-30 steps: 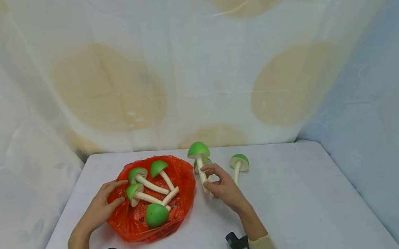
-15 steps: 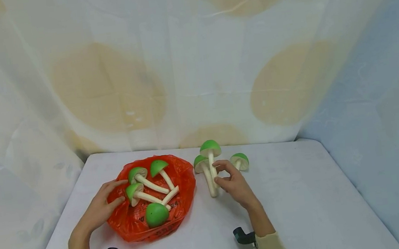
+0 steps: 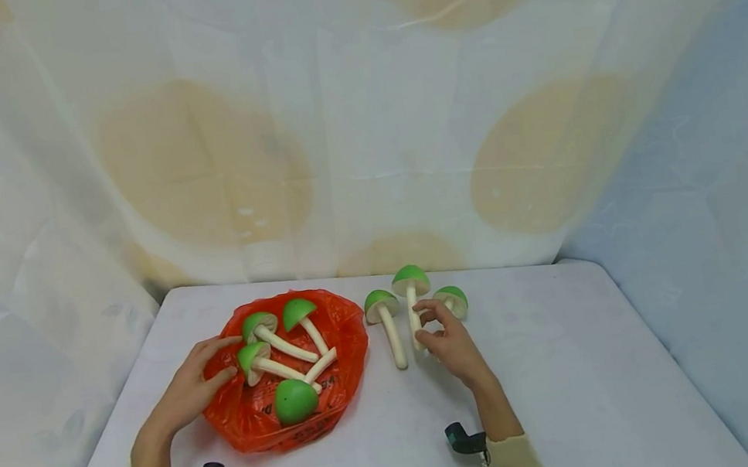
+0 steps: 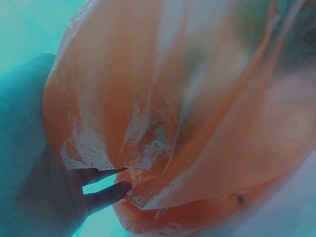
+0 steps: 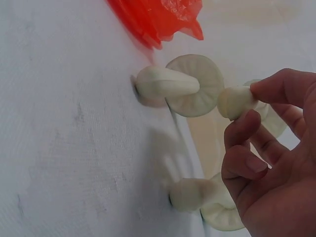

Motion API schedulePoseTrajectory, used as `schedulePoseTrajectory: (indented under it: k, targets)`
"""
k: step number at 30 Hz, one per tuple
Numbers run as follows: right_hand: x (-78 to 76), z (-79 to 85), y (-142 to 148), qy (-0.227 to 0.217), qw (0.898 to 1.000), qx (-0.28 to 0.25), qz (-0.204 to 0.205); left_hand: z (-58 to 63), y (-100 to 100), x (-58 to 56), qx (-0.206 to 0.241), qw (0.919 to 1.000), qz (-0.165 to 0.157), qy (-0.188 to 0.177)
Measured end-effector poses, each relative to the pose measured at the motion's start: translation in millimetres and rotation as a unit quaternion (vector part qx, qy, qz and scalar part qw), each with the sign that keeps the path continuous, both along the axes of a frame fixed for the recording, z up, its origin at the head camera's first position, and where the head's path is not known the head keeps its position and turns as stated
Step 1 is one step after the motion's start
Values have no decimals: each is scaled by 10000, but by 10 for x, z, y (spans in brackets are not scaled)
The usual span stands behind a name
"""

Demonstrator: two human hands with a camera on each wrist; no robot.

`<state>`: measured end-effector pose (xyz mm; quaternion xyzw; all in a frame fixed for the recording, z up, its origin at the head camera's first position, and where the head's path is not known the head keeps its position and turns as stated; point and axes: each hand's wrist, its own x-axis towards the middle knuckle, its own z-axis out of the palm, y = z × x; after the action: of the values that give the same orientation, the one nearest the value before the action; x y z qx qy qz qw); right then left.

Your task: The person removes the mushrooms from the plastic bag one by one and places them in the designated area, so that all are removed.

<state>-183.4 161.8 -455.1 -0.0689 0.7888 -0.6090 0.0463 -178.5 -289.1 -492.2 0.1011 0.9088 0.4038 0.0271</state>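
Right of a red plastic bag (image 3: 259,438), whose left edge a person's left hand (image 3: 191,384) grips, the right hand (image 3: 454,347), well apart, pinches a green-capped mushroom (image 3: 412,299) by its stem, cap pointing far, between two other mushrooms (image 3: 390,329) (image 3: 453,298) on the white table (image 3: 572,365).

Right of the right hand (image 3: 453,344) I have open tabletop (image 3: 587,371); left, a green-capped mushroom (image 3: 390,329) and red plastic bag (image 3: 349,316) obstruct.
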Motion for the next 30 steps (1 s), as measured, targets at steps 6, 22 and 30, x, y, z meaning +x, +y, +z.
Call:
schedulePoseTrajectory:
  k: [6,22,30]
  targets:
    - [-132,-288,45,-79,9996,149,-219,6,11,8,-4,10000,26,-60]
    - [-190,-504,34,7,9933,1059,-454,50,-9,17,-27,9999,87,-95]
    - [-166,-483,34,-297,9917,1115,-575,81,-7,22,20,9998,82,-157]
